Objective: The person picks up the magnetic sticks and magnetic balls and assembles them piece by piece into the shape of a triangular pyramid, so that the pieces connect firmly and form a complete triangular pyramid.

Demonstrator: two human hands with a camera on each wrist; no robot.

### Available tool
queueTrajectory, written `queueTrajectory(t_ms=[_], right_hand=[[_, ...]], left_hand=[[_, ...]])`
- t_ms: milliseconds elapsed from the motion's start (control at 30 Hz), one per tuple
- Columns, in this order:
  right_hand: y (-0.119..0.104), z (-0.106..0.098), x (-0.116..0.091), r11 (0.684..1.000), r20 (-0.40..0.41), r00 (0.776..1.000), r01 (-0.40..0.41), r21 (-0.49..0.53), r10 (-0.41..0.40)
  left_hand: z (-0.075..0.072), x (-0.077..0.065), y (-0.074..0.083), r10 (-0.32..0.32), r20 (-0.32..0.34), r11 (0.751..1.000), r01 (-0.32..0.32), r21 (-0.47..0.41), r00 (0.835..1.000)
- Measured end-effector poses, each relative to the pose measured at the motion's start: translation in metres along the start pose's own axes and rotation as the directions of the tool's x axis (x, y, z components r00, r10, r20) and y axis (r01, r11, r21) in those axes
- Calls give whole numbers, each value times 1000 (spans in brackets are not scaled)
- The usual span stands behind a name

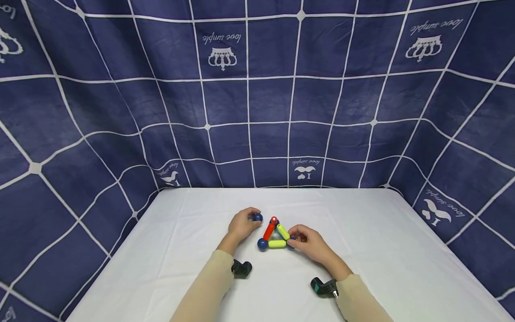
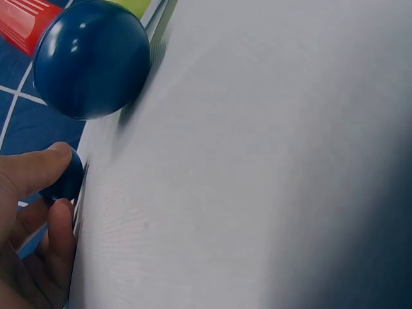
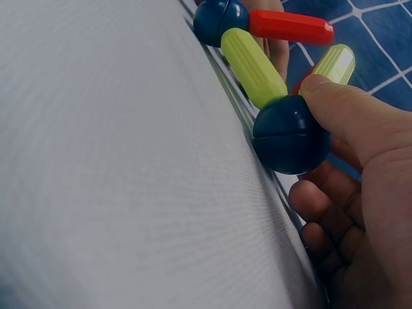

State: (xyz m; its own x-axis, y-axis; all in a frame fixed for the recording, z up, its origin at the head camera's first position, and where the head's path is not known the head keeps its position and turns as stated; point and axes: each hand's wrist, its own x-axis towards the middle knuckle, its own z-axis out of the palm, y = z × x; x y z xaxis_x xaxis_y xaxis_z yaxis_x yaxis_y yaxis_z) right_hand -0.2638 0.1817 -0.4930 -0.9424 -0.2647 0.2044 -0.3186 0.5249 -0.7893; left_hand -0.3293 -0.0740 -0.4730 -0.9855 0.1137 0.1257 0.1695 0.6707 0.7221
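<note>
On the white table lies a triangle of magnetic building pieces: a red rod (image 1: 268,232), a lime rod (image 1: 276,243) along the near side and another lime rod (image 1: 283,231) on the right. Blue balls join the corners, including the near-left ball (image 1: 263,244). A second red rod (image 1: 274,220) stands at the far corner, its end facing up. My left hand (image 1: 240,226) pinches a separate blue ball (image 1: 258,217), left of the far corner. With thumb and fingers, my right hand (image 1: 310,243) holds the right corner ball (image 3: 291,138).
A white cloth covers the table (image 1: 193,268). Behind it and at both sides hangs a dark blue curtain (image 1: 269,98) with white grid lines. Black wrist cameras (image 1: 242,269) sit by both beige sleeves (image 1: 209,286).
</note>
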Motion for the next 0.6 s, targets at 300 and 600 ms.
queueTrajectory(t_ms=[300,600], right_hand=[[0,0,-1,1000,9,1000,-10,6,10],[0,-1,0,1000,4,1000,2,-9,-2]], left_hand=[[-3,-6,-1,-51,19,980,54,-194,999],[-9,-13,2,-57,73,925,81,-372,996]])
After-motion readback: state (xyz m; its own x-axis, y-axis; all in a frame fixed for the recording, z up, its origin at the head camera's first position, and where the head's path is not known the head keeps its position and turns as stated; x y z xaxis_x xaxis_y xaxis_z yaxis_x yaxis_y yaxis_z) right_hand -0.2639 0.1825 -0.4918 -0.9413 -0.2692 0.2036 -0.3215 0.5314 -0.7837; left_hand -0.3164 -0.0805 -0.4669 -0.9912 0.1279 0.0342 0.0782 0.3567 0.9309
